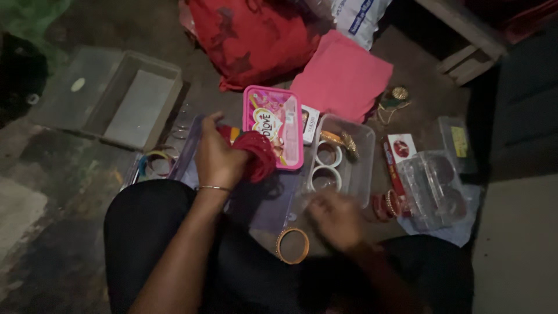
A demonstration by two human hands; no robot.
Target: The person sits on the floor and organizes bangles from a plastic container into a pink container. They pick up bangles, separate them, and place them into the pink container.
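Observation:
My left hand (218, 154) grips a thick stack of red bangles (256, 154), holding it over a purple-tinted plastic lid (264, 200) in front of my knees. My right hand (336, 218) is blurred and hovers low, just below a clear plastic tub (363, 168) that holds white and gold bangles. Whether its fingers hold anything cannot be made out. A gold bangle (292, 245) lies on my dark trouser leg just left of that hand. A pink rectangular box (273, 125) lies right behind the red stack.
An open grey box (139, 99) sits at the back left, with coloured bangles (154, 163) near it. Red bag (253, 38), pink cloth (343, 75), clear case (433, 189), red bangles (386, 204), a small red-and-white box (400, 148) and a wooden frame (465, 40) lie around.

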